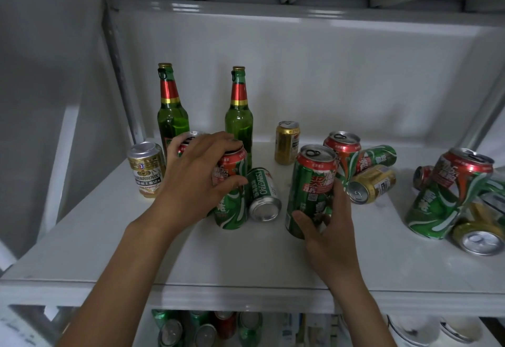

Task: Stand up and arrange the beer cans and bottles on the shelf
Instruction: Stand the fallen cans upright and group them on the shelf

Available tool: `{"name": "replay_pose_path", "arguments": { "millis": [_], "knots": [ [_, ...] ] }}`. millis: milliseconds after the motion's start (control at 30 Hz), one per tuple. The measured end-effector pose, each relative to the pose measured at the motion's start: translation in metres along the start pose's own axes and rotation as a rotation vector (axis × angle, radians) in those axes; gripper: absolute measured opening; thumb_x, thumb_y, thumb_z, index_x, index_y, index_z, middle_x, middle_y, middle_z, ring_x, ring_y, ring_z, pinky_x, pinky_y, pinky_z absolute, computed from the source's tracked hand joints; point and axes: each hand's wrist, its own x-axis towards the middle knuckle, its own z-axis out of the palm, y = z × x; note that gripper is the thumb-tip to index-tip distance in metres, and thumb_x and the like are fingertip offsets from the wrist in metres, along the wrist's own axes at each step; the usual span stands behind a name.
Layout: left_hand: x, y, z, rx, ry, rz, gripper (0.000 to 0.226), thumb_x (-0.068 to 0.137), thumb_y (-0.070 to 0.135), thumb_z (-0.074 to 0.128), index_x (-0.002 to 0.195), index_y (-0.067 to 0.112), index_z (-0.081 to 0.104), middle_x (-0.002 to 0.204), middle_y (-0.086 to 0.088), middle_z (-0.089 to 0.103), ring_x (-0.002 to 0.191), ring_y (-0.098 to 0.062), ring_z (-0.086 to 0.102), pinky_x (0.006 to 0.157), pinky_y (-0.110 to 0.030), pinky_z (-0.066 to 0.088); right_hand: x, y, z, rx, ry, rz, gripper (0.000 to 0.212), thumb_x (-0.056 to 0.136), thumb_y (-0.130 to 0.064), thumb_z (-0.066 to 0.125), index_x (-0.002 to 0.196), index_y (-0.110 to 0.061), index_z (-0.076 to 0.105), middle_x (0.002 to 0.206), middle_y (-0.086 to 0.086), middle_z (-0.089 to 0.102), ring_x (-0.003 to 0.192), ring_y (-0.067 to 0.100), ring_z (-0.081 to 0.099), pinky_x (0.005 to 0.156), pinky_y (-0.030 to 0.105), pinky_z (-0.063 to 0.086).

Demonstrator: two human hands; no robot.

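On the white shelf my left hand grips the top of an upright green and red can. My right hand holds the lower part of another upright green and red can. Between them a small green Tsingtao can lies on its side. Two green bottles stand at the back left. A white and gold can stands at the left, and a gold can stands behind the middle.
To the right, a green can and a gold can lie on their sides beside an upright red-topped can. At the far right a tilted green can leans over a fallen gold can. Several cans sit on the lower shelf.
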Motion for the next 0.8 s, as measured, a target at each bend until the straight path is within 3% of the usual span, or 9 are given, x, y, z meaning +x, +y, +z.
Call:
{"name": "replay_pose_path", "arguments": {
  "millis": [267,400,500,567,633,700,800],
  "knots": [
    [-0.002,0.001,0.002,-0.001,0.01,0.003,0.06,0.088,0.064,0.06,0.137,0.032,0.054,0.147,0.005,0.06,0.137,-0.019,0.054,0.124,-0.054,0.018,0.0,0.004,0.0,0.008,-0.005,-0.001,0.088,0.087,-0.007,0.078,0.149,-0.047,0.031,0.132,-0.05,0.042,0.127,-0.02,0.045,0.098,0.002,0.042],
    [-0.002,0.0,0.002,0.001,0.018,0.014,0.06,0.089,0.066,0.056,0.138,0.032,0.054,0.147,0.005,0.06,0.138,-0.019,0.053,0.124,-0.049,0.014,0.0,0.003,0.0,0.009,-0.009,-0.011,0.086,0.087,-0.007,0.078,0.152,-0.041,0.034,0.137,-0.04,0.045,0.131,-0.011,0.048,0.104,0.014,0.045],
    [-0.002,0.0,0.002,0.01,0.016,0.02,0.059,0.09,0.066,0.056,0.139,0.033,0.053,0.148,0.005,0.059,0.139,-0.018,0.052,0.125,-0.048,0.013,0.001,0.002,0.0,0.009,-0.005,-0.029,0.086,0.086,-0.005,0.078,0.153,-0.037,0.035,0.138,-0.038,0.046,0.131,-0.013,0.047,0.105,0.009,0.044],
    [-0.003,0.0,0.003,0.023,0.02,0.029,0.059,0.091,0.065,0.057,0.14,0.032,0.053,0.148,0.005,0.059,0.14,-0.018,0.051,0.125,-0.051,0.013,0.001,0.001,-0.001,0.007,-0.001,-0.038,0.085,0.086,-0.007,0.079,0.152,-0.037,0.035,0.14,-0.035,0.046,0.132,-0.011,0.046,0.107,0.013,0.044],
    [-0.003,0.0,0.002,0.037,0.024,0.039,0.058,0.092,0.064,0.056,0.14,0.031,0.053,0.149,0.004,0.058,0.141,-0.019,0.05,0.125,-0.054,0.015,0.001,-0.001,-0.003,-0.018,0.002,-0.047,0.086,0.085,-0.01,0.082,0.148,-0.045,0.035,0.139,-0.039,0.045,0.132,-0.013,0.045,0.107,0.018,0.044],
    [-0.003,0.001,0.002,0.034,0.03,0.038,0.06,0.093,0.064,0.054,0.142,0.03,0.051,0.15,0.003,0.056,0.145,-0.021,0.047,0.125,-0.056,0.016,0.0,-0.003,-0.008,-0.059,0.0,-0.048,0.094,0.082,-0.015,0.085,0.144,-0.059,0.029,0.135,-0.048,0.04,0.13,-0.017,0.042,0.105,0.01,0.041],
    [-0.005,0.005,0.002,0.017,0.061,0.042,0.064,0.095,0.06,0.054,0.148,0.025,0.047,0.155,-0.002,0.052,0.153,-0.024,0.036,0.127,-0.058,0.012,-0.004,-0.005,-0.023,-0.088,0.012,-0.035,0.104,0.077,-0.019,0.089,0.153,-0.051,0.026,0.144,-0.031,0.043,0.136,-0.008,0.043,0.107,0.011,0.04]
  ]
}}
